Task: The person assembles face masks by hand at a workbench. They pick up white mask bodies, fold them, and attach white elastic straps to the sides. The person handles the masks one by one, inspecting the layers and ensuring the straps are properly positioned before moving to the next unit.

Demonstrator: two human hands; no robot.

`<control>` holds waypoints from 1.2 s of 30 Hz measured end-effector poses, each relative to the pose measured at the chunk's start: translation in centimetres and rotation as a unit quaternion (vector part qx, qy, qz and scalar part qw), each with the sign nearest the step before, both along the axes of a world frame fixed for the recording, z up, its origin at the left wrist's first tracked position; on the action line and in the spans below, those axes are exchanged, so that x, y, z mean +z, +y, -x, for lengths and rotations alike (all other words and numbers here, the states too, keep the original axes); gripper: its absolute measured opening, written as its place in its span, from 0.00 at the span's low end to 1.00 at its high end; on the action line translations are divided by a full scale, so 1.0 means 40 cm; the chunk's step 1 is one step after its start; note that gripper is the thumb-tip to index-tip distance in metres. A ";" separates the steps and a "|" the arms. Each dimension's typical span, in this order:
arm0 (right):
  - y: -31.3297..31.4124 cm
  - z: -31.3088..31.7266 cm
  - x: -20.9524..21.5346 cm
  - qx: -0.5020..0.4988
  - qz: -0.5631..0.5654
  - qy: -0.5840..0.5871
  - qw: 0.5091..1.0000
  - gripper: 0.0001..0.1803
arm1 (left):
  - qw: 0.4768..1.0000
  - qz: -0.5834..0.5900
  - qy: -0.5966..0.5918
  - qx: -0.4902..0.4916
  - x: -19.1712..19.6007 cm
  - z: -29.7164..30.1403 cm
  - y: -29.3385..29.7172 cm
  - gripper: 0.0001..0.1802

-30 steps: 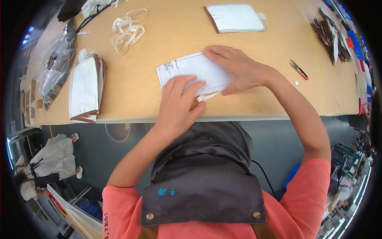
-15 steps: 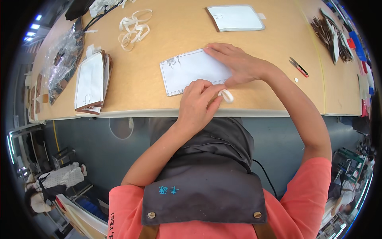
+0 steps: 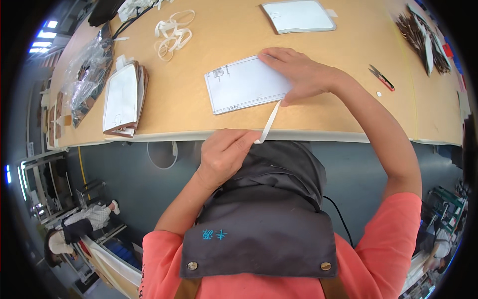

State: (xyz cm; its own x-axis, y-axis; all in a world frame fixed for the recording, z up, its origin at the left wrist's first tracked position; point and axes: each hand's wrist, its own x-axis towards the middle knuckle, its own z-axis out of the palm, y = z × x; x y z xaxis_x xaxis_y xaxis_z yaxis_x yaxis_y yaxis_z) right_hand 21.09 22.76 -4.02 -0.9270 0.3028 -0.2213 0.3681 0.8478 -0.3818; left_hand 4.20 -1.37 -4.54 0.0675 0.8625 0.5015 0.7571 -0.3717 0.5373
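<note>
A flat white panel (image 3: pixel 239 89) with printed lines and dark edging lies near the table's front edge. My right hand (image 3: pixel 306 74) rests on its right end, fingers stretched along the far edge and thumb at the near edge. From beside that thumb a narrow white tape (image 3: pixel 271 119) runs taut toward me. My left hand (image 3: pixel 226 154) pinches the tape's lower part just in front of the table edge. Whether the tape is fastened to the panel or only held under my right thumb, I cannot tell.
Left stands a stack of brown-edged white panels (image 3: pixel 121 97), with a clear plastic bag (image 3: pixel 89 74) beyond. Loose white tape (image 3: pixel 172 35) lies behind the work. Another white panel (image 3: pixel 298 16) is at the back. Red-handled thread snips (image 3: pixel 382 78) and a bundle of strips (image 3: pixel 423 40) lie right.
My left hand has moved toward me and left, off the table edge, drawing the tape from a loop into a straight line. My right hand has stayed on the panel.
</note>
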 end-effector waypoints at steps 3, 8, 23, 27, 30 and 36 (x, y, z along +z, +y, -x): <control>-0.002 -0.003 0.007 -0.007 0.001 -0.011 1.000 0.64 | 0.962 0.162 -0.207 0.073 0.014 -0.009 -0.033 0.10; 0.002 -0.001 0.000 -0.001 -0.008 -0.011 1.000 0.64 | 0.794 0.252 -0.552 0.036 -0.014 -0.018 -0.044 0.11; 0.004 0.000 -0.005 -0.009 0.019 -0.003 1.000 0.65 | 0.532 0.490 -0.684 0.094 0.000 -0.096 0.024 0.29; 0.015 -0.003 -0.012 -0.001 0.015 0.005 1.000 0.64 | 0.408 0.519 -0.747 0.081 0.017 -0.132 0.088 0.26; 0.016 -0.004 -0.014 0.003 0.019 0.008 1.000 0.64 | 0.395 0.480 -0.773 0.126 0.016 -0.177 0.103 0.23; 0.007 -0.004 -0.014 -0.001 0.006 0.008 1.000 0.63 | 0.593 0.548 -0.587 0.058 0.023 -0.078 0.055 0.19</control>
State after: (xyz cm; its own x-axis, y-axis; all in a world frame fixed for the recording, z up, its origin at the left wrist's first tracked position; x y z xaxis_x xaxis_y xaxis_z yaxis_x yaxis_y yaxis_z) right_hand 21.27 23.03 -4.59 -0.9302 0.3013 -0.2094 0.3625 0.8428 -0.3978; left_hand 7.32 0.83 -3.61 0.1351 0.6783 -0.7222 -0.3922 0.7060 0.5897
